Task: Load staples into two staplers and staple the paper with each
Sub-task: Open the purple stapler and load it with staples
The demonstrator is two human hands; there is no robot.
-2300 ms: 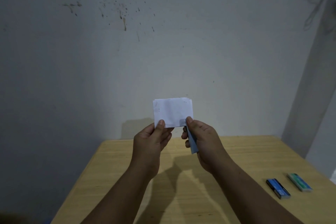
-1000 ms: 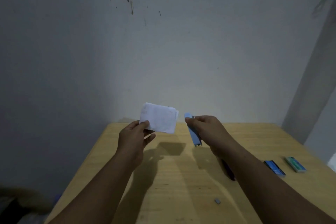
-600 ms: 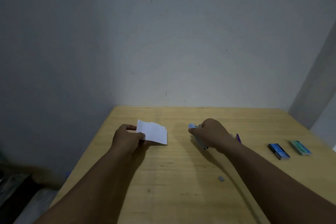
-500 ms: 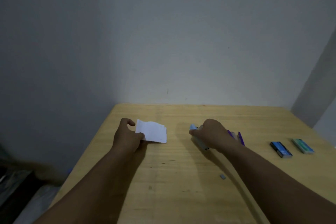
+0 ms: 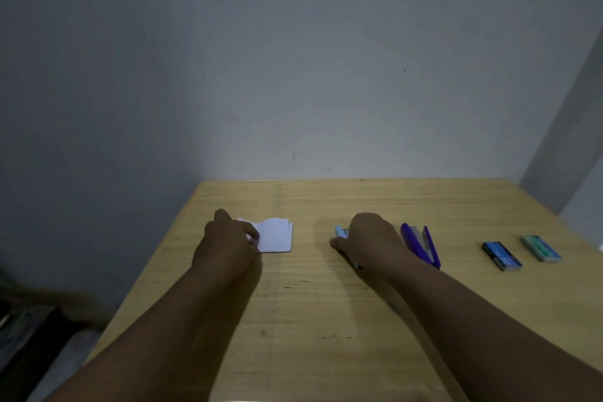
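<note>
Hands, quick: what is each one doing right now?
Left hand: pinches the folded paper on the table.
Right hand: curled round the light blue stapler, down at the table.

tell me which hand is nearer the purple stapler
Right. The right hand sits just left of the purple stapler; the left hand is far off, on the paper.

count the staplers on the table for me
2. A light blue stapler sits mostly hidden under the right hand; a purple stapler lies just right of that hand.
</note>
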